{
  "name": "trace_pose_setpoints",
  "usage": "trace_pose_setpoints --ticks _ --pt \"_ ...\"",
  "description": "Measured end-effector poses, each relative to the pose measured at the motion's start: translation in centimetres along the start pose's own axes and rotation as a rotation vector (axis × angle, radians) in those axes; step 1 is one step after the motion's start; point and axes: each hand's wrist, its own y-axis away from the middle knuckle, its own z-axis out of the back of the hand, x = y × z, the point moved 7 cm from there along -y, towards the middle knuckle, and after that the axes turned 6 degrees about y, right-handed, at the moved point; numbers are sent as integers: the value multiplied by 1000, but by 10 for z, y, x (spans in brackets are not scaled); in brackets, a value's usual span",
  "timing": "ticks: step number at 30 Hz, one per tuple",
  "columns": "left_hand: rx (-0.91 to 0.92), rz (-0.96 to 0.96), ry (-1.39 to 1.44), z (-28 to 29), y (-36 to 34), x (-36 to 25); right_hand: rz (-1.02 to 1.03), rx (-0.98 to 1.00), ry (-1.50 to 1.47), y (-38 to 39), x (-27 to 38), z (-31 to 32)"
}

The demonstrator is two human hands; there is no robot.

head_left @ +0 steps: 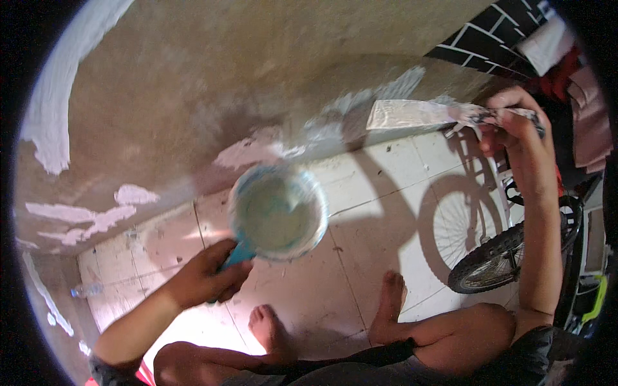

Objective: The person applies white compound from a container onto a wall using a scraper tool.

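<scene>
My left hand [205, 275] grips the blue handle of a round plastic dipper [324, 209], held over the floor near the wall. Wet whitish paste [273, 215] lies inside it and smears its rim. Raised at the upper right, my right hand [523, 125] has its fingers wrapped round a putty knife [412, 114]. Its wide blade points left and is coated with pale paste, with more smeared toward the handle. Behind the blade runs the bare brownish wall [193, 83], with a fresh pale streak [367, 96] low on it. Whether the blade touches the wall I cannot tell.
A bicycle wheel [483, 267] stands to the right, beside my right forearm. White floor tiles [309, 276] lie around my bare feet. Dried pale patches [90, 215] mark the wall's left part. A clear bottle [88, 290] lies at the far left; pink cloth [589, 119] hangs at the right.
</scene>
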Motion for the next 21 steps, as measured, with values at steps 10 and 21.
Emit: trace_pose_setpoints --ticks 10,21 --pt "-21 -252 -298 24 -57 31 177 504 371 47 -7 -171" --pt "-104 -504 -318 26 -103 79 130 420 555 81 -101 -259"
